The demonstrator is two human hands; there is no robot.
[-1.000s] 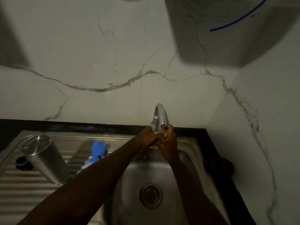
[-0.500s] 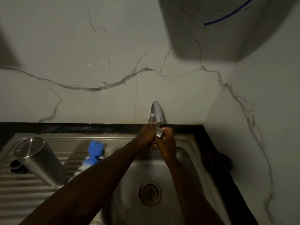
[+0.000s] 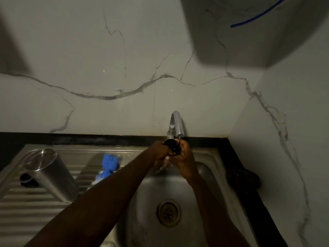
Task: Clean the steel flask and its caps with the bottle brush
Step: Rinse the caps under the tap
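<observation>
Both our arms reach forward over the sink [image 3: 210, 157]; our left hand [image 3: 160, 150] and right hand [image 3: 186, 155] curl around a dark cap [image 3: 172, 146] under the tap [image 3: 176, 123]; the steel flask [image 3: 51, 173] stands on the drainboard [image 3: 26, 211], the blue bottle brush [image 3: 109, 164] beside it.

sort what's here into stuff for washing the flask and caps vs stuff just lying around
For the job:
steel flask, upside down on the drainboard
black cap, held by left hand and right hand under the tap
second black cap behind the flask
blue bottle brush

Lying about:
dark cloth on the counter
</observation>
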